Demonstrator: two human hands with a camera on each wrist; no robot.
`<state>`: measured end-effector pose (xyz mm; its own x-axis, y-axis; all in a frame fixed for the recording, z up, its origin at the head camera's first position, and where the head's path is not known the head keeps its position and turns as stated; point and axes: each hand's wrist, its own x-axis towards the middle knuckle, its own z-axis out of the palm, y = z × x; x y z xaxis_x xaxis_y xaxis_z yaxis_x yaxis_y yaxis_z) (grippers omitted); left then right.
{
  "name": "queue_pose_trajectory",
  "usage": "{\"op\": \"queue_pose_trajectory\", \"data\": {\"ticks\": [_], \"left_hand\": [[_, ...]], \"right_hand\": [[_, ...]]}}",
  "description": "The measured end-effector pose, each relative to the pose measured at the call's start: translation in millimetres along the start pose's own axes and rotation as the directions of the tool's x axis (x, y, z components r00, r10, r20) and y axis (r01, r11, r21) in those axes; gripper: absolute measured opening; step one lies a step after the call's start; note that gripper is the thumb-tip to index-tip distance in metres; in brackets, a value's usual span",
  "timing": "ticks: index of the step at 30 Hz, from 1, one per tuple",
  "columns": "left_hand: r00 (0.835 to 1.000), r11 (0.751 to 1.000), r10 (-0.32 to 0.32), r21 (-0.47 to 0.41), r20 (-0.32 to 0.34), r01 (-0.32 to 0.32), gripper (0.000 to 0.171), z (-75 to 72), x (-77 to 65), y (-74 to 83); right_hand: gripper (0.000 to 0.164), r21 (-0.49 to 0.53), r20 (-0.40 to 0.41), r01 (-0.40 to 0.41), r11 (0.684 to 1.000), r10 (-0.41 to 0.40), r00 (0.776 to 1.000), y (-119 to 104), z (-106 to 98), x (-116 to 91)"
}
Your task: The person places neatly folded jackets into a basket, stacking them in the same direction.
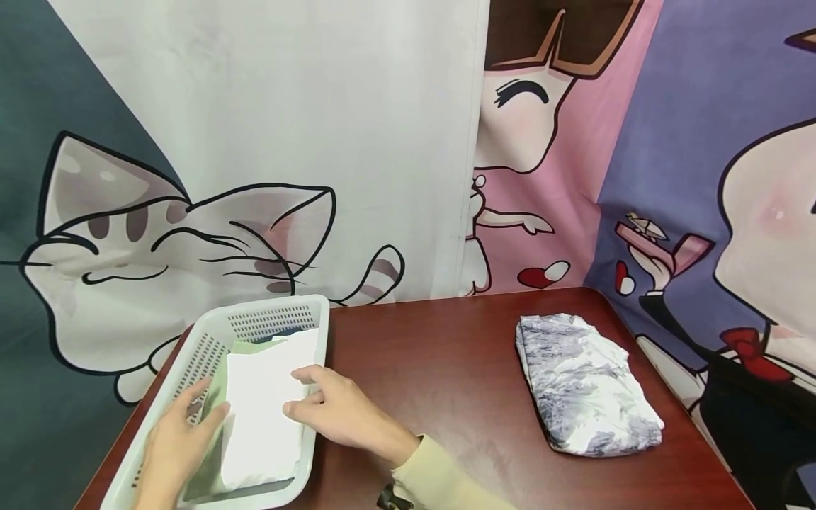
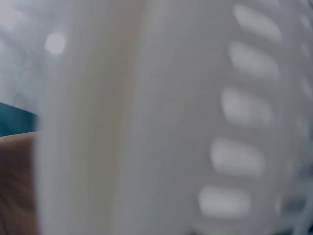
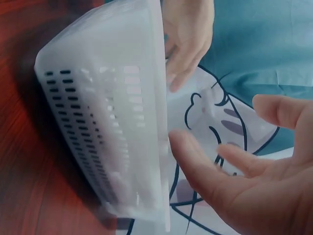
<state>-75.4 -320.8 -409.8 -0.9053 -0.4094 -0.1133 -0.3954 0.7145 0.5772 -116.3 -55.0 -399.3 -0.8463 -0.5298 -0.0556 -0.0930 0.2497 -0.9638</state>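
A white plastic basket (image 1: 321,319) with slotted walls stands at the left of the table. Folded cloth lies in it: a white piece (image 1: 264,418) on top, with green cloth (image 1: 213,453) showing beneath and a dark bit at the back. Over the basket's left side is my left hand (image 1: 175,439), its fingers spread and nothing in them. My right hand (image 1: 338,407) hovers over the right rim, fingers apart and slightly bent, holding nothing. In the right wrist view, the right hand (image 3: 264,171) is beside the basket's rim. The left wrist view is mostly filled by the blurred basket wall (image 2: 171,122).
A folded grey-and-white patterned cloth (image 1: 586,389) lies on the right part of the reddish-brown table (image 1: 433,368). Behind the table hangs a curtain (image 1: 395,142) printed with cartoon figures.
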Motion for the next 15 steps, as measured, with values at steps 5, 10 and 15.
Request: {"op": "queue_pose_trajectory", "data": {"ticks": [5, 10, 15], "left_hand": [[0.997, 0.997, 0.055, -0.053, -0.047, -0.057, 0.066, 4.5, -9.5, 15.5], [0.99, 0.984, 0.101, -0.138, -0.103, -0.115, 0.064, 12.2, -13.9, 27.9], [0.979, 0.968, 0.158, -0.178, -0.126, -0.179, 0.061, 20.8, -19.5, 39.3]], "right_hand": [[0.046, 0.037, -0.001, 0.065, 0.997, -0.065, 0.998, 12.3, -8.5, -6.8], [0.046, 0.049, -0.057, 0.106, 0.993, -0.104, 0.993, 20.5, -22.0, -11.4], [0.044, 0.05, -0.111, 0.119, 0.992, -0.113, 0.987, 24.4, -37.2, -16.6]]}}
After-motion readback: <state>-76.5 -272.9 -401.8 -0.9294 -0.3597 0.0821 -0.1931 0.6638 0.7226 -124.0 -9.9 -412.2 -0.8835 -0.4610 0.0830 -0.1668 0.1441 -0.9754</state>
